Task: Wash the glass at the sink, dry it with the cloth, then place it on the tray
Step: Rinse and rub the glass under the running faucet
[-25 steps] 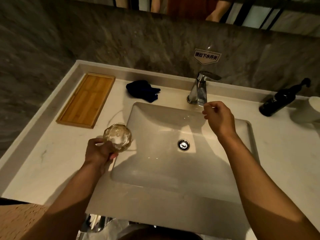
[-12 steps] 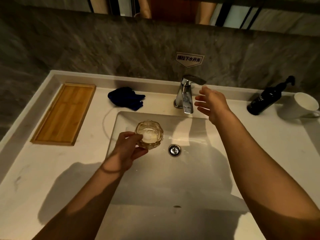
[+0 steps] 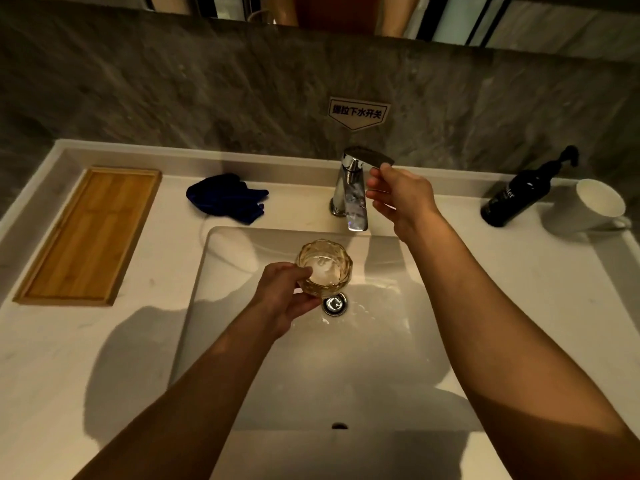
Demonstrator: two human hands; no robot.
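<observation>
My left hand (image 3: 282, 296) holds a faceted amber glass (image 3: 325, 266) upright over the white sink basin (image 3: 381, 358), just above the drain and below the chrome faucet (image 3: 351, 194). My right hand (image 3: 401, 199) is at the faucet's lever, fingers touching its end. No water stream is visible. A dark blue cloth (image 3: 225, 197) lies crumpled on the counter left of the faucet. A wooden tray (image 3: 86, 233) sits at the far left of the counter.
A dark pump bottle (image 3: 519, 195) and a white mug (image 3: 588, 209) stand at the back right. A sign (image 3: 358, 112) is stuck on the grey stone wall behind the faucet. The white counter (image 3: 69, 358) surrounds the basin.
My left hand has carried the glass from the counter's edge to the basin's middle under the spout. My right hand has risen from the spout to the faucet lever.
</observation>
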